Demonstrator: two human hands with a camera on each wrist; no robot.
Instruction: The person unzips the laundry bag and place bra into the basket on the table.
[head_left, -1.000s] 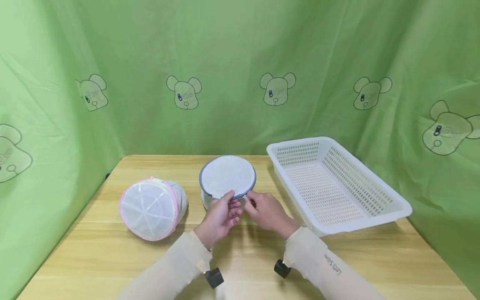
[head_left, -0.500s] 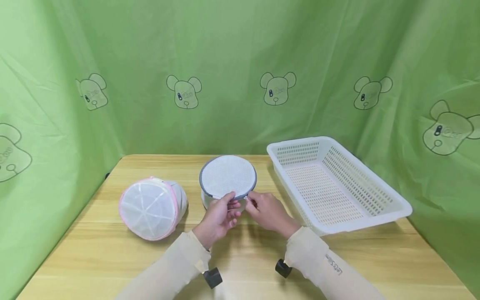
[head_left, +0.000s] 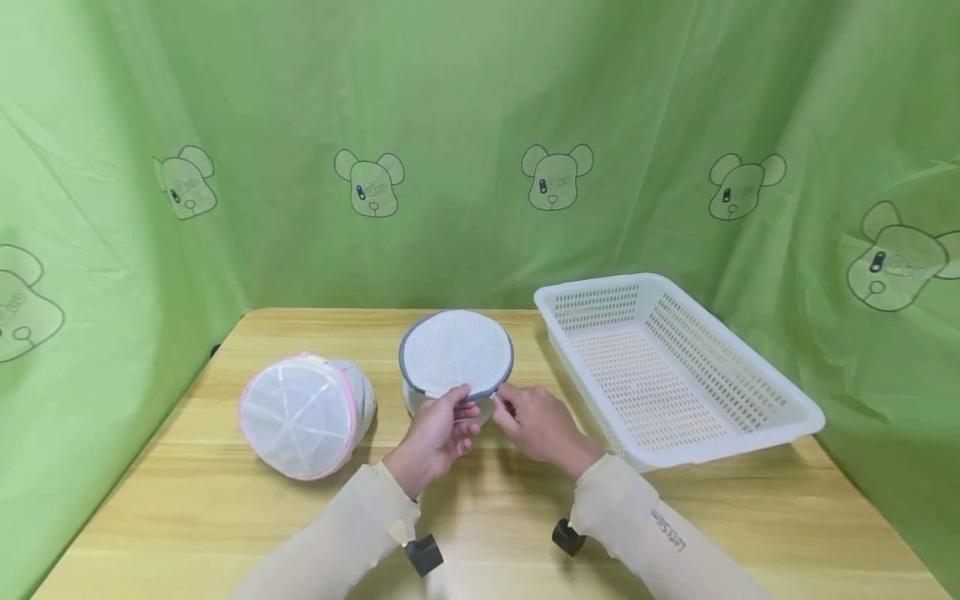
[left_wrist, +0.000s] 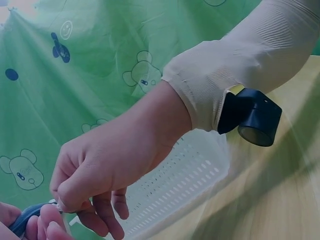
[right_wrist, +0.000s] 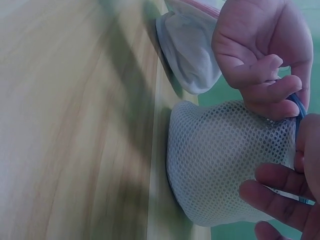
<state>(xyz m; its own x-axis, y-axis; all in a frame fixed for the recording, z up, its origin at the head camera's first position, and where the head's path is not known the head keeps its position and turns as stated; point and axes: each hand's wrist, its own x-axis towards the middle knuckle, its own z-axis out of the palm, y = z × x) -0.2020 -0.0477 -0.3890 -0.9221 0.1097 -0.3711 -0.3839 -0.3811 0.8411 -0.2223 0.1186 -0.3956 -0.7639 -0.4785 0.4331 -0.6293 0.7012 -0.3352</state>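
A white mesh laundry bag (head_left: 456, 352) with a dark grey-blue rim stands upright at the middle of the table. My left hand (head_left: 437, 437) pinches the near edge of its rim between thumb and fingers. Just to the right, my right hand (head_left: 538, 423) pinches the small zipper pull (head_left: 492, 396) at the rim. The right wrist view shows the honeycomb mesh side of the laundry bag (right_wrist: 225, 160) below both hands. In the left wrist view, the right hand (left_wrist: 107, 162) meets the blue zipper edge (left_wrist: 30, 215) beside the left fingertips (left_wrist: 50, 220).
To the left, a second laundry bag (head_left: 298, 418) with a pink rim lies with its round end facing me. On the right stands a white slotted plastic basket (head_left: 727, 333). A green curtain (head_left: 465, 108) surrounds the wooden table (head_left: 225, 533).
Hardly anything differs. The right hand and zipper pull have edged very slightly to the right along the rim; the left hand keeps its hold in the same place.
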